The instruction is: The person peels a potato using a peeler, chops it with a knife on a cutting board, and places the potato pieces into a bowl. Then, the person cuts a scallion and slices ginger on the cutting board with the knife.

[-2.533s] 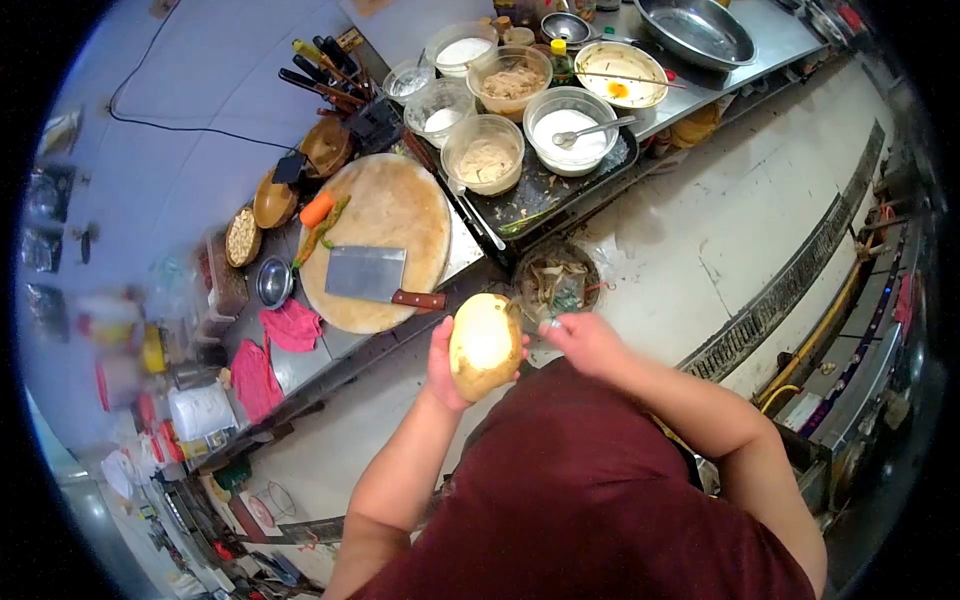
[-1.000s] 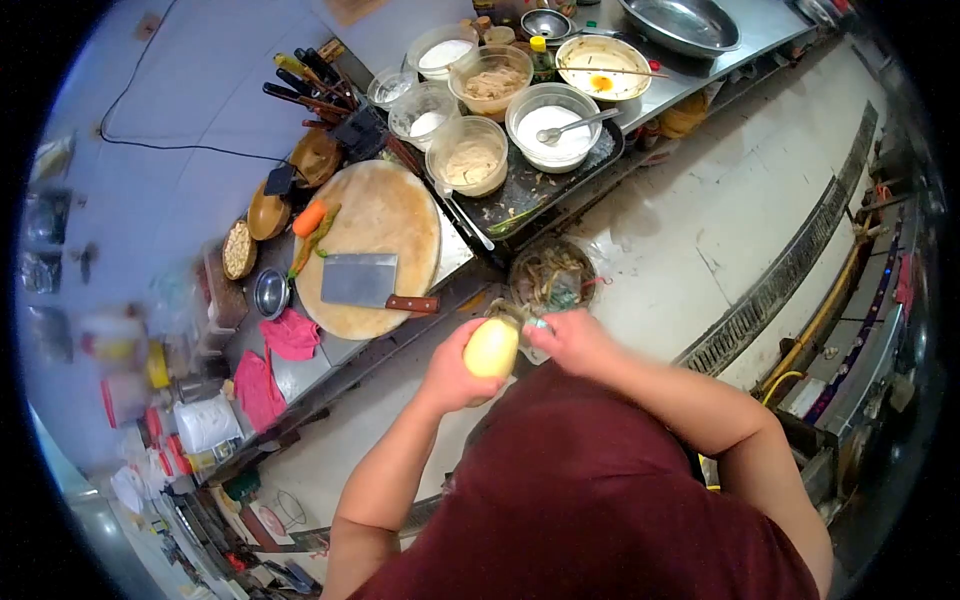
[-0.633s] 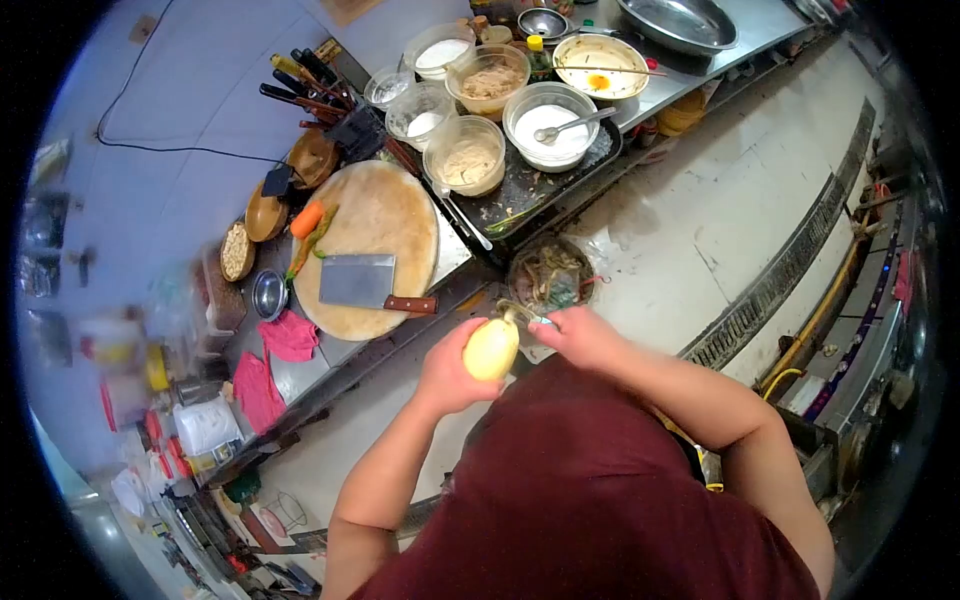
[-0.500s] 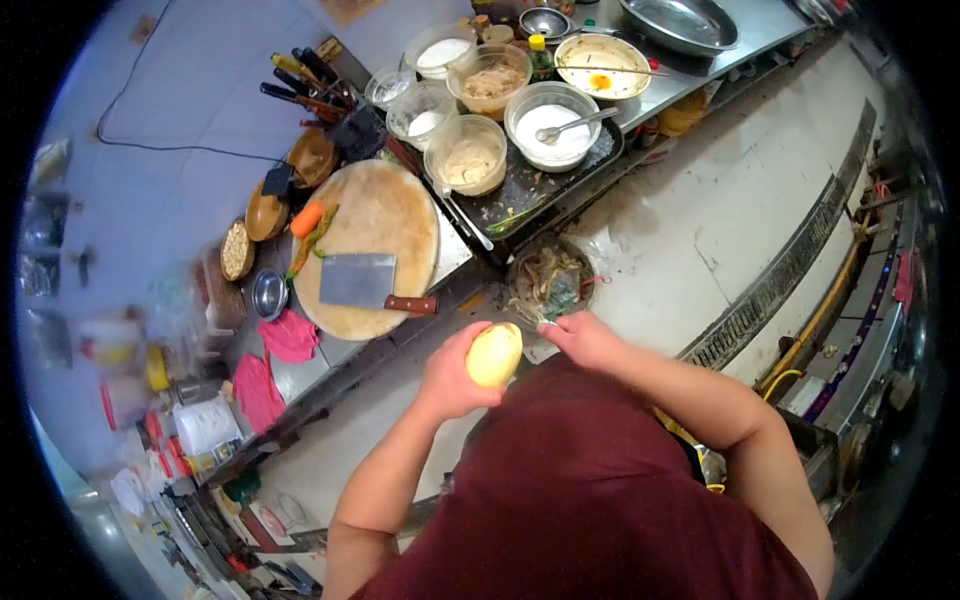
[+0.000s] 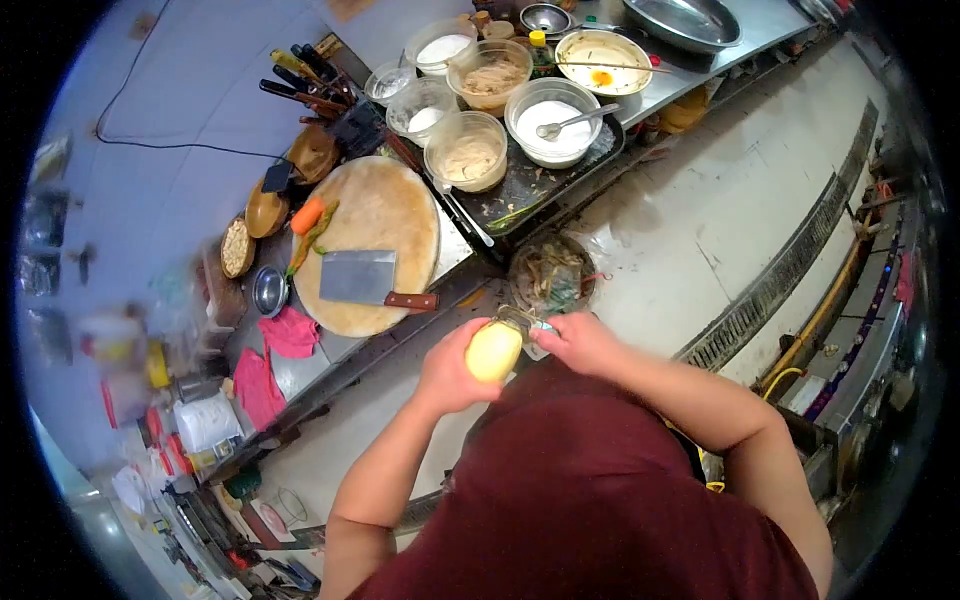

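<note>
My left hand (image 5: pixel 455 368) is wrapped round a peeled yellow potato (image 5: pixel 493 352), held out in front of my body. My right hand (image 5: pixel 582 342) grips a peeler (image 5: pixel 517 319) with a light handle. The peeler's dark metal head is at the potato's upper end and looks to touch it. Just beyond both hands, on the floor, stands a waste bin (image 5: pixel 530 285) with peelings and scraps inside.
A round chopping board (image 5: pixel 385 215) on the counter bears a cleaver (image 5: pixel 360 277), a carrot (image 5: pixel 307 216) and green peppers (image 5: pixel 315 240). Beyond it, a black tray (image 5: pixel 560 185) holds several tubs of powder and paste. Pink cloths (image 5: pixel 290 333) lie near the counter edge.
My right hand has brought the peeler up against the potato's top end; its head is now visible. The potato has tilted slightly in my left hand.
</note>
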Demonstrator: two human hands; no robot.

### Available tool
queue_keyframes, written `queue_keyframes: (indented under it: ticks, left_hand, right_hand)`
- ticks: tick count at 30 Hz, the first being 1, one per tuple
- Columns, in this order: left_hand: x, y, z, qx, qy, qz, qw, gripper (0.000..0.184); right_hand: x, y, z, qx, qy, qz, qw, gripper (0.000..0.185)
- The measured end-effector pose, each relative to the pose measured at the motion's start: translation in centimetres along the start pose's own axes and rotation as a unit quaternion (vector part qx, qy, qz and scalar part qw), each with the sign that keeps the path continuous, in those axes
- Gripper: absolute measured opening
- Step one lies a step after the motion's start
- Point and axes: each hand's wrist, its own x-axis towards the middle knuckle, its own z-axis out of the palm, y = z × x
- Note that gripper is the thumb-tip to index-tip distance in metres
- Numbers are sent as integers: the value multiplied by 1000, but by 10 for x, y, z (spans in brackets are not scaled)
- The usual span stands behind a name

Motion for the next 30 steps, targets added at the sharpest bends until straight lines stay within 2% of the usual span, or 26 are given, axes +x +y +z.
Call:
queue_keyframes:
  ticks: [1, 3, 4, 6, 7, 8, 10, 11, 12, 13, 14, 15, 16, 18, 19, 20, 22, 23, 25, 26, 27, 28, 29, 30]
  left_hand:
    - [-1, -2, 2, -1, 0, 2, 1000, 85]
    - [-2, -7, 1, -46, -13, 2, 999, 85]
    - [-2, -7, 2, -47, -15, 0, 999, 85]
    - [-1, -5, 2, -24, -3, -24, 999, 85]
    - [1, -6, 2, -24, -2, -23, 999, 85]
    - [3, -7, 2, -37, 3, -16, 999, 85]
    - [1, -7, 4, -50, 3, -7, 999, 84]
    - [1, -8, 3, -73, 1, 7, 997, 85]
    - [0, -10, 1, -97, -5, 20, 995, 85]
    - [1, -10, 0, -99, -2, 16, 995, 85]
    - [2, -8, -1, -52, 3, -3, 999, 85]
    - [4, -7, -2, -3, 4, -15, 1000, 86]
    - [6, -8, -1, -1, 3, -11, 1000, 86]
    - [5, -12, 2, 27, 24, 10, 999, 85]
    - [3, -10, 2, 27, 22, 11, 999, 85]
    - [3, -9, 0, -11, 12, 18, 1000, 86]
    - [6, -13, -1, -49, 1, 27, 998, 87]
    - [8, -25, 4, -211, -2, -17, 977, 87]
    - [11, -38, 17, -494, -21, -79, 866, 83]
    - [14, -37, 20, -492, -20, -76, 867, 83]
    - [17, -31, 20, -625, -68, -94, 772, 81]
    - [18, -27, 22, -741, -114, -111, 653, 80]
    - [20, -30, 26, -757, -108, -104, 636, 81]
    - [19, -29, 24, -757, -106, -104, 636, 81]
  right_hand:
    - [3, 8, 0, -2, 1, 0, 1000, 50]
    - [9, 12, -3, -17, -70, 126, 989, 48]
    - [6, 9, -2, -16, -73, 129, 989, 48]
    - [-2, -6, -1, 56, -4, 75, 996, 47]
    - [-9, -16, -2, 37, 19, -8, 999, 48]
    - [-8, -20, -3, -40, -13, -21, 999, 49]
    - [9, 16, 2, -98, -50, 72, 991, 51]
    - [15, 41, 7, -110, -109, 109, 982, 53]
    - [13, 34, 4, -109, -107, 110, 982, 53]
    - [7, 19, -4, -36, -79, 122, 989, 54]
    - [1, 7, -6, 39, -54, 135, 989, 55]
    - [0, -1, -2, 63, -29, 93, 993, 56]
    - [1, -8, -4, 63, -24, 93, 993, 56]
    - [-1, -19, -8, -7, -23, 19, 1000, 55]
    - [9, -2, -5, -41, -27, 62, 997, 55]
    - [17, 29, 0, -120, -85, 77, 986, 55]
    - [13, 39, -2, -9, -94, 129, 987, 54]
    - [12, 42, 2, -11, -98, 128, 987, 54]
    - [7, 22, 4, 86, -10, 123, 989, 52]
    - [8, 13, 3, 86, -8, 120, 989, 52]
    - [7, 3, 4, 86, 24, 72, 993, 51]
    - [4, -7, 2, 86, 54, 25, 994, 50]
    - [-2, -18, -3, 33, 57, -24, 998, 46]
    - [-7, -27, -6, 33, 55, -25, 998, 46]
